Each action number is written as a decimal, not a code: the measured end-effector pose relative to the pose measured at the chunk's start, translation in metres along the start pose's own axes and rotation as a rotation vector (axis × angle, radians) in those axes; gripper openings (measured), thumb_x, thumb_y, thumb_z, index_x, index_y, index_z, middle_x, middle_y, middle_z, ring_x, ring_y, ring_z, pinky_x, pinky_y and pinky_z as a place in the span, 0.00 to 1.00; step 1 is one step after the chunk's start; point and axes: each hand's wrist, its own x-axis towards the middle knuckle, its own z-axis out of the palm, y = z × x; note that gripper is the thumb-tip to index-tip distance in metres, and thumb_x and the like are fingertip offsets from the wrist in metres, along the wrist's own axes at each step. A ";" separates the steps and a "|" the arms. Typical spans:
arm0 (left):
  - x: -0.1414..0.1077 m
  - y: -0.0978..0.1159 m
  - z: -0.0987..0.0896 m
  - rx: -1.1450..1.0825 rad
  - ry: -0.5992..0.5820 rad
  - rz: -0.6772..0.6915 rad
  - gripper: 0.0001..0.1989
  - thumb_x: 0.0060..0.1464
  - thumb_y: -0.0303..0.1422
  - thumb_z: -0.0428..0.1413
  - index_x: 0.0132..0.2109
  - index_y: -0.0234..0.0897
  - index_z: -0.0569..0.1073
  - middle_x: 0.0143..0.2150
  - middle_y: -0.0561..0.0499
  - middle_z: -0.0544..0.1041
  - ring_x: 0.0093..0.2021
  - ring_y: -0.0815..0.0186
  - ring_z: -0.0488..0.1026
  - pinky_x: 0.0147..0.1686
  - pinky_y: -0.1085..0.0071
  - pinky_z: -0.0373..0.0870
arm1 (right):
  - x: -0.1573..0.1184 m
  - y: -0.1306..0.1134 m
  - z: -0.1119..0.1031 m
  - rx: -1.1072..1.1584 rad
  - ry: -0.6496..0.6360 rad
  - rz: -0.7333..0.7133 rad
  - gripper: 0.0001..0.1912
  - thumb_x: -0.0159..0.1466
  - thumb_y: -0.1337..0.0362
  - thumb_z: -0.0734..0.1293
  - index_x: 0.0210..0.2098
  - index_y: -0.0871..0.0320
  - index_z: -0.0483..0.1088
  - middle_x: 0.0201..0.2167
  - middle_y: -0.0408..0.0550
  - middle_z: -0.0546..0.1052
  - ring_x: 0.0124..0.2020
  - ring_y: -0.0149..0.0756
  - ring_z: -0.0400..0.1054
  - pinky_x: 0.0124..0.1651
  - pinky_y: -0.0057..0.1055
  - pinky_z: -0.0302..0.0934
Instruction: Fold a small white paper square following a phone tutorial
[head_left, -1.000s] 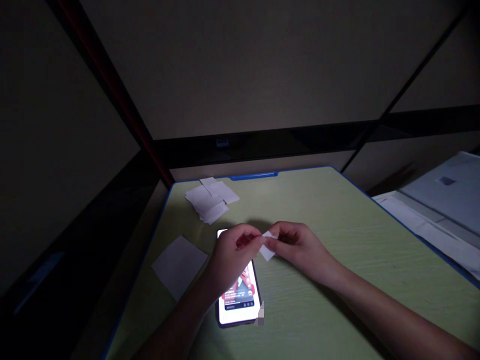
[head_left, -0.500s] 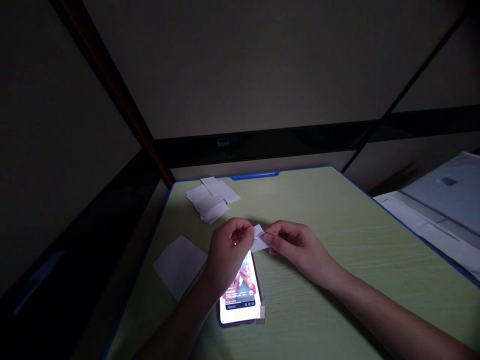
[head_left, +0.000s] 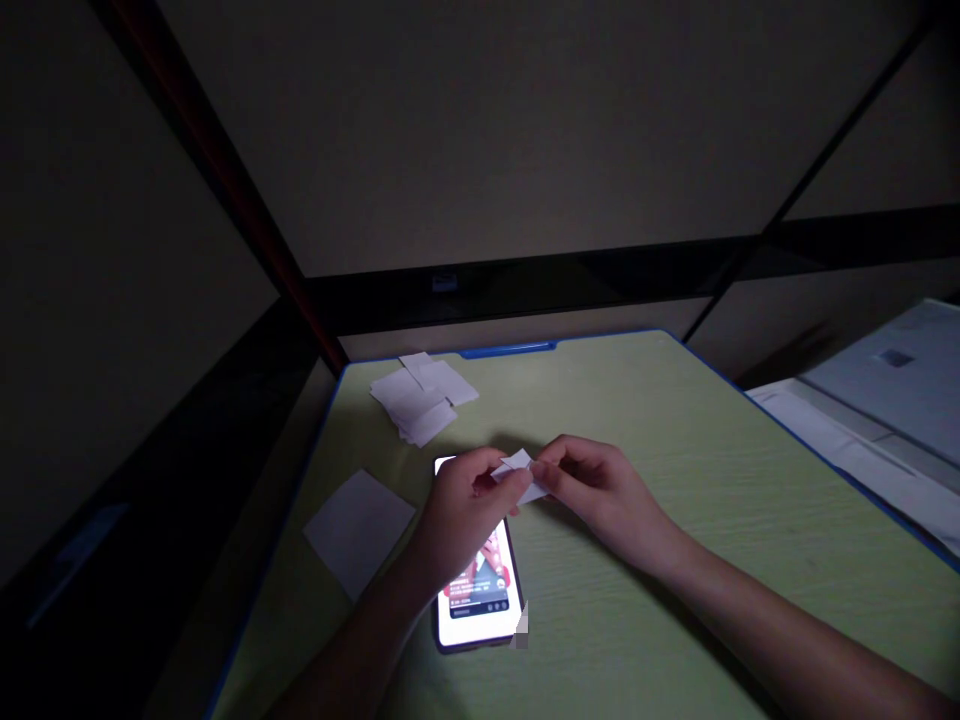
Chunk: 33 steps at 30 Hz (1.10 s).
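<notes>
A small folded piece of white paper (head_left: pixel 530 490) is pinched between my two hands above the table. My left hand (head_left: pixel 466 510) is closed on its left side, with the thumb lying across the paper. On the other side my right hand (head_left: pixel 596 490) grips it between thumb and fingers. Under my left hand lies a lit smartphone (head_left: pixel 480 628) playing a video, its upper part mostly covered by the hand. A flat square sheet of white paper (head_left: pixel 358 530) rests to the left of my left forearm.
Toward the back left of the green table (head_left: pixel 637 400) is a loose pile of white paper pieces (head_left: pixel 420 400). A blue edge with a blue handle (head_left: pixel 510 350) borders the tabletop. Past the right edge stand pale boxy objects (head_left: pixel 892 370). Dark-banded panels rise behind.
My left hand has shifted slightly right, its thumb now across the paper, and the two hands are closer together. More of the phone's top edge shows.
</notes>
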 end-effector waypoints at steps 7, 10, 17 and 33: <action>0.000 0.005 -0.004 -0.038 -0.062 0.007 0.08 0.50 0.34 0.56 0.31 0.33 0.72 0.25 0.54 0.72 0.25 0.71 0.69 0.26 0.76 0.65 | 0.001 -0.002 -0.001 -0.022 0.019 -0.006 0.11 0.58 0.58 0.65 0.25 0.60 0.66 0.20 0.40 0.65 0.23 0.29 0.57 0.27 0.28 0.53; -0.001 0.008 -0.002 -0.025 -0.025 0.007 0.08 0.50 0.34 0.54 0.28 0.33 0.71 0.22 0.55 0.71 0.23 0.72 0.68 0.24 0.77 0.63 | 0.001 -0.002 -0.001 -0.019 0.013 -0.003 0.12 0.58 0.58 0.65 0.25 0.60 0.66 0.20 0.40 0.65 0.23 0.29 0.57 0.27 0.28 0.53; 0.000 0.005 -0.001 0.018 0.057 0.052 0.09 0.50 0.33 0.54 0.25 0.33 0.69 0.20 0.56 0.69 0.22 0.72 0.68 0.24 0.77 0.63 | -0.002 -0.006 0.002 0.046 -0.012 -0.008 0.11 0.58 0.58 0.66 0.31 0.61 0.68 0.25 0.42 0.69 0.26 0.30 0.61 0.30 0.28 0.56; -0.002 0.007 0.002 0.107 0.101 0.068 0.10 0.51 0.34 0.53 0.24 0.34 0.68 0.18 0.56 0.67 0.21 0.72 0.64 0.22 0.77 0.59 | 0.001 -0.002 0.001 0.146 -0.018 0.007 0.12 0.56 0.57 0.70 0.28 0.60 0.68 0.23 0.39 0.68 0.25 0.27 0.60 0.29 0.26 0.55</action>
